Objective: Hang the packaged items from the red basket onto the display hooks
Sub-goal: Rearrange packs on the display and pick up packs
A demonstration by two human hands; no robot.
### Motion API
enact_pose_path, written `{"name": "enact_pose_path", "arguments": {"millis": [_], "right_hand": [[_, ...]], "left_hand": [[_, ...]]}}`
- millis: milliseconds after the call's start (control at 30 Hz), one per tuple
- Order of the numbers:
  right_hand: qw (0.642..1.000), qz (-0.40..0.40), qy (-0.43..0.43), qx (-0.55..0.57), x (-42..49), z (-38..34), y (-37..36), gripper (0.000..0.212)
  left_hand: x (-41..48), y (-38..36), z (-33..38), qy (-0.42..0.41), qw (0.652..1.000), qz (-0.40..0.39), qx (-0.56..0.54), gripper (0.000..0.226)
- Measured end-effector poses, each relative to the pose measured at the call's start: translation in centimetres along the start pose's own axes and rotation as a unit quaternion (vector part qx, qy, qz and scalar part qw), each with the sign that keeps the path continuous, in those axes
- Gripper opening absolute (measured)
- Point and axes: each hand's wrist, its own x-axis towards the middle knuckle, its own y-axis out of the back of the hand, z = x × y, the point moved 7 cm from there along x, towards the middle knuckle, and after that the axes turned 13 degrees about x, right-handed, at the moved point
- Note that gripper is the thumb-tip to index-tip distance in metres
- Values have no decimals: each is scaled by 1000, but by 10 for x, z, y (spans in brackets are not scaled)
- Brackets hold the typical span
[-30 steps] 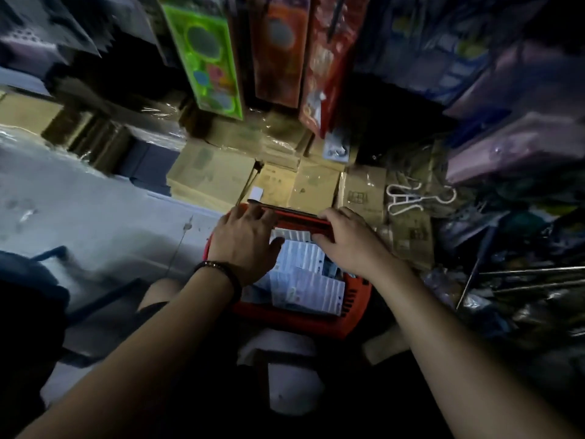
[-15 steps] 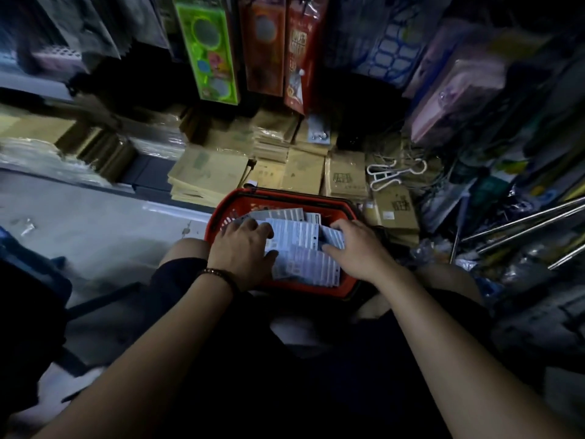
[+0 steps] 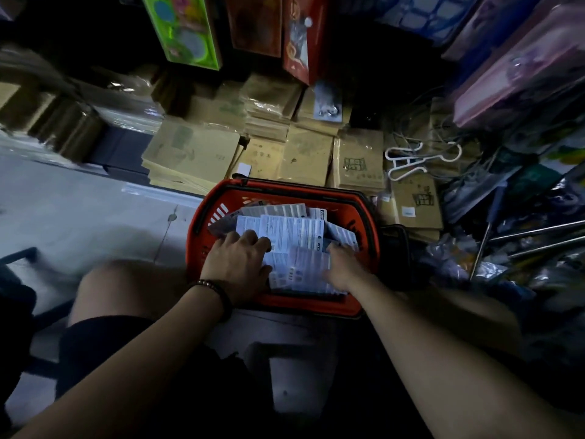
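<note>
Head cam: left hand is pressing flat on the packaged items in the red basket, right hand is burrowing in beside it, grip unclear. They're looking light, thin, slick w/ stiffish card, so prob. pinching one by a top edge is suiting best.

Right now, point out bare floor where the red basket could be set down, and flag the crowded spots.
Bare grey floor lies left of the red basket, bordered by brown packet stacks beyond and the person's knee nearer. Right of the basket is crowded: metal rods, bagged goods, white hangers. Behind it, packet stacks crowd the rim.
</note>
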Motion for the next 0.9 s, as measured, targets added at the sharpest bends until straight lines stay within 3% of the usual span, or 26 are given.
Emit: {"name": "enact_pose_path", "arguments": {"millis": [100,167,400,533,700,833,900], "right_hand": [[999,-6,-36,26,34,18,-26,88],[999,-13,-41,21,47,22,-40,95],[1000,18,-18,-15,63,21,-65,72],[992,69,-9,-103,61,18,-57,56],[998,31,43,-19,49,17,-39,24],[987,68,131,62,20,-6,1,16],[970,85,195,115,-4,-26,21,19]], "left_hand": [[18,-22,-5,13,999,-16,-41,44],[25,-36,-8,27,996,-34,-73,40],[37,-61,-6,43,989,-71,-126,39],[36,-67,-5,52,986,-82,-134,37],[37,-79,-8,63,965,-115,-226,28],[36,-88,-15,145,902,-143,-380,31],[35,-97,-14,208,809,-180,-520,52]]}}
